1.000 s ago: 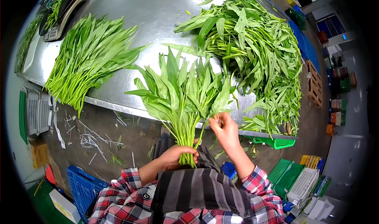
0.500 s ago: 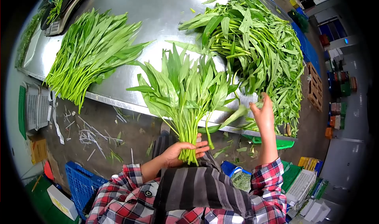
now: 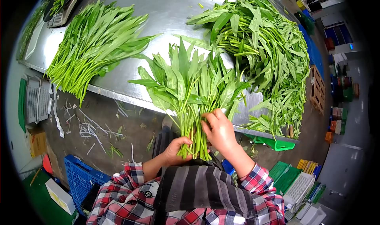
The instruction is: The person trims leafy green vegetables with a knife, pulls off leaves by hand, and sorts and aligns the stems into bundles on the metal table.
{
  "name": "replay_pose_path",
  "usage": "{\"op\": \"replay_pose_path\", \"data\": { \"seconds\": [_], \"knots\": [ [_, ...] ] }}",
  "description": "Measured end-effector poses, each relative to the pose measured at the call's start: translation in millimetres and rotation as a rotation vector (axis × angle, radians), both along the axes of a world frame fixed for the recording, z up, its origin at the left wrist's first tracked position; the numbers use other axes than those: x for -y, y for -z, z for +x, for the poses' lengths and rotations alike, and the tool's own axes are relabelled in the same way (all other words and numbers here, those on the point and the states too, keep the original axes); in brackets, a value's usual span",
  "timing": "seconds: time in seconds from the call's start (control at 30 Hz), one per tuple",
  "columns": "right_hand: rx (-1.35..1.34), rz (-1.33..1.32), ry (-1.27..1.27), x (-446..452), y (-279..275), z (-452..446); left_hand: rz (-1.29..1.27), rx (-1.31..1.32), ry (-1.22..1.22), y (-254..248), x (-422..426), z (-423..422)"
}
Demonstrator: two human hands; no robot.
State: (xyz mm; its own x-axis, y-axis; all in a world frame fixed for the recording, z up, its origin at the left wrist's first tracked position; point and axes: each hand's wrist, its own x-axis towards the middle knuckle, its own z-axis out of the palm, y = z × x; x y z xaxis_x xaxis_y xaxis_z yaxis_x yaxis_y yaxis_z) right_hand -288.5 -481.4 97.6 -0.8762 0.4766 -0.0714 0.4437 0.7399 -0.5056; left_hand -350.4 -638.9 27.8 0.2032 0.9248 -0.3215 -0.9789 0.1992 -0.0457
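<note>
My left hand (image 3: 177,150) is closed around the lower stems of a bunch of water spinach (image 3: 183,84), held upright at the table's front edge with its leaves pointing away from me. Against the right side of the same bunch, my right hand (image 3: 220,132) has its fingers curled in on the stems; its fingertips are partly hidden. A large loose heap of water spinach (image 3: 273,62) covers the right of the metal table (image 3: 158,17). Another bundle of water spinach (image 3: 99,46) lies at the left, stems over the edge.
A scale (image 3: 65,15) stands at the far left of the table. On the floor are scattered white strips (image 3: 93,132), a blue plastic crate (image 3: 81,181) at the left and a green basket (image 3: 273,142) under the table's right edge. A wooden pallet (image 3: 318,88) is at the right.
My right hand has moved left from beside the heap to the bunch, and the loose leafy stem near it has come along. My left hand still grips the bunch, its fingers now more curled.
</note>
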Motion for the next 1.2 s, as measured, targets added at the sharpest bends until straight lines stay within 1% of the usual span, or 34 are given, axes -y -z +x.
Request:
{"op": "replay_pose_path", "data": {
  "seconds": [0.03, 0.07, 0.1, 0.13, 0.17, 0.2, 0.23, 0.27, 0.33, 0.37, 0.43, 0.47, 0.53, 0.57, 0.6, 0.63, 0.73, 0.83, 0.87, 0.97, 1.0, 1.1, 1.17, 1.2],
  "knots": [
    [-0.023, -0.046, -0.019, 4.1, -1.2, -5.5, 0.008, -0.050, 0.023, 9.6, 2.1, 2.1],
    [0.009, -0.057, -0.067, 7.2, -2.4, -11.9, 0.088, -0.637, 0.016, 26.9, 11.4, 9.9],
    [0.042, -0.068, -0.113, 8.1, -2.8, -16.8, 0.031, -0.391, 0.017, 43.3, 16.6, 16.4],
    [0.108, -0.090, -0.207, 3.8, 9.1, -14.6, -0.025, -0.143, 0.019, 17.4, 6.2, 5.7],
    [0.107, -0.114, -0.252, -0.9, 9.6, -13.2, -0.081, 0.104, 0.021, 3.3, 0.8, -0.4],
    [0.106, -0.136, -0.300, -7.0, 9.0, -11.6, -0.133, 0.022, 0.019, 12.5, 5.9, 1.9],
    [0.107, -0.157, -0.352, -12.3, 8.1, -10.9, -0.124, 0.069, -0.021, 12.3, 4.2, 1.5],
    [0.116, -0.115, -0.388, -14.5, 5.5, -10.6, -0.116, 0.118, -0.059, 11.5, 1.6, 1.7],
    [0.021, -0.062, -0.487, -14.9, -1.1, -8.7, -0.076, 0.204, -0.151, 4.2, -3.6, 2.1],
    [-0.029, -0.036, -0.538, -14.0, -6.1, -8.2, -0.098, 0.211, -0.158, 8.4, -2.7, 2.9],
    [0.018, -0.071, -0.504, -1.8, -25.5, 2.6, -0.145, 0.226, -0.171, 22.1, 0.4, 7.3],
    [0.061, -0.114, -0.436, 6.7, -32.0, 8.8, -0.125, 0.232, -0.174, 22.4, -0.1, 7.3],
    [0.117, -0.192, -0.311, 21.0, -34.4, 18.0, -0.087, 0.183, -0.107, 8.5, -3.1, 2.1],
    [0.127, -0.170, -0.265, 25.5, -36.2, 19.6, -0.065, 0.157, -0.073, 2.0, -6.4, 0.2],
    [0.143, -0.104, -0.234, 27.5, -37.8, 19.1, -0.220, 0.135, -0.086, 0.0, -11.3, 3.0],
    [0.158, -0.041, -0.202, 28.9, -38.6, 19.3, -0.203, 0.172, -0.086, -0.9, -12.2, 2.6],
    [0.316, 0.129, -0.262, 31.6, -29.2, 28.5, -0.134, 0.294, -0.086, 3.3, -13.7, 1.7],
    [0.202, 0.122, -0.337, 33.6, -31.3, 28.4, -0.122, 0.221, -0.026, 5.3, -12.9, 0.3],
    [0.184, 0.105, -0.369, 33.9, -32.6, 26.8, -0.161, 0.244, -0.025, 0.8, -14.7, -1.2],
    [0.129, 0.090, -0.544, 37.0, -32.9, 23.0, -0.156, 0.128, 0.032, -13.5, -19.3, -5.0],
    [0.147, 0.110, -0.561, 38.1, -36.4, 21.8, -0.113, 0.126, 0.031, -2.8, -16.4, -1.8],
    [0.153, 0.026, -0.658, 32.5, -45.4, 23.1, -0.098, 0.075, 0.016, -3.4, -16.0, 0.5],
    [0.051, -0.125, -0.762, 32.3, -45.6, 25.1, -0.034, 0.101, -0.013, 3.0, -13.2, 0.6],
    [0.004, -0.112, -0.828, 32.3, -45.9, 24.3, -0.004, 0.114, -0.029, 5.2, -12.5, 1.2]
  ]
}}
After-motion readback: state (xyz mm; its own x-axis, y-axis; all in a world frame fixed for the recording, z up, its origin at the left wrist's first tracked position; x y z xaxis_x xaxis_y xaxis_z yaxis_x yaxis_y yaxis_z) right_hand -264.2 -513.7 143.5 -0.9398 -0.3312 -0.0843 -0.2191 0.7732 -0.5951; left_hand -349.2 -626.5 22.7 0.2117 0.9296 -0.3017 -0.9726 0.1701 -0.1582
